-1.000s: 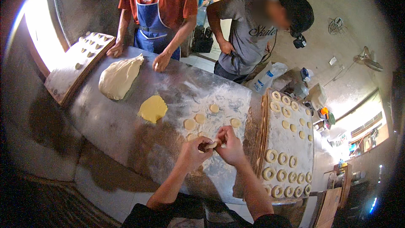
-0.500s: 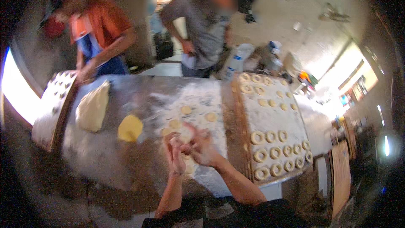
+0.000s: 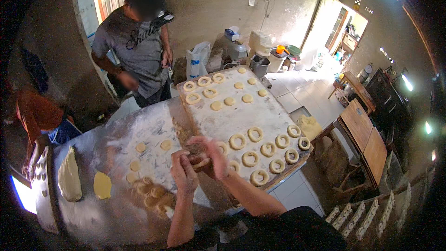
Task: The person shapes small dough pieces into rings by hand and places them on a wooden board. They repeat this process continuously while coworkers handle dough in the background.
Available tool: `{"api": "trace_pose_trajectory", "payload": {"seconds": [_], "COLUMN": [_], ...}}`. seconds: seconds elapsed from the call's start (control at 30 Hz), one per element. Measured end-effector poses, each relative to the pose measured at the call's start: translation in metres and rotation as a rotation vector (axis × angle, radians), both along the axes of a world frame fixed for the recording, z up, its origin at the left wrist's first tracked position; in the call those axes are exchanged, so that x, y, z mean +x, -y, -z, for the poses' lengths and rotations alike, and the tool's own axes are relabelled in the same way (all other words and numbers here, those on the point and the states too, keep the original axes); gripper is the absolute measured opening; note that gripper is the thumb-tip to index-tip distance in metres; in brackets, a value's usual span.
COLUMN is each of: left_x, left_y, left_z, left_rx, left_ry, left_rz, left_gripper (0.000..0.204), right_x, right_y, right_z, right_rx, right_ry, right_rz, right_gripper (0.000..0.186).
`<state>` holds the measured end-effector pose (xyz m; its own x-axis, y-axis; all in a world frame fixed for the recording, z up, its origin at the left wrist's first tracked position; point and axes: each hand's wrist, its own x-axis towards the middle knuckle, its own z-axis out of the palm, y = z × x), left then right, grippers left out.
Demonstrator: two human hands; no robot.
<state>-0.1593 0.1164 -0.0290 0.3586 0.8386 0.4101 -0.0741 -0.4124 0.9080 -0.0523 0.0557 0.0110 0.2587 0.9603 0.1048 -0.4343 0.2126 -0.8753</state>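
Note:
My left hand [image 3: 184,173] and my right hand [image 3: 214,158] meet over the near edge of the floured board. Between them is a small piece of dough [image 3: 200,163], mostly hidden by my fingers. My left fingers pinch it; the right hand, a little blurred, curls around its other side. Several flat dough rounds [image 3: 166,144] lie on the floured metal table [image 3: 118,132] left of my hands. The board [image 3: 218,121] carries dough rings [image 3: 237,142] near and far, plus small rounds [image 3: 229,101] toward the back.
A large dough slab [image 3: 69,176] and a yellow flattened piece [image 3: 102,185] lie at the table's left. Another tray [image 3: 45,204] stands beyond them. A person in grey [image 3: 134,42] stands across the table; another in orange [image 3: 39,111] works at far left. A wooden table [image 3: 364,132] stands right.
The view has swung right, bringing the board nearer the middle. My hands have moved from above the dough rounds to the board's edge, still together around the dough.

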Motion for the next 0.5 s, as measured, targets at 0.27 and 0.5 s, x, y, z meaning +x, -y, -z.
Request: {"api": "trace_pose_trajectory", "payload": {"seconds": [0.27,0.5], "left_x": [0.137,0.216], "left_y": [0.054,0.089], "left_z": [-0.029,-0.047], "left_rx": [-0.008,0.205], "left_ry": [-0.202,-0.361], "left_rz": [0.294,0.368], "left_gripper": [0.017,0.021], "right_x": [0.124,0.211], "right_y": [0.081,0.122], "right_z": [-0.001,0.004], "right_rx": [-0.052,-0.040], "right_ry": [0.002,0.236], "right_rz": [0.197,0.433], "right_gripper": [0.064,0.072]}}
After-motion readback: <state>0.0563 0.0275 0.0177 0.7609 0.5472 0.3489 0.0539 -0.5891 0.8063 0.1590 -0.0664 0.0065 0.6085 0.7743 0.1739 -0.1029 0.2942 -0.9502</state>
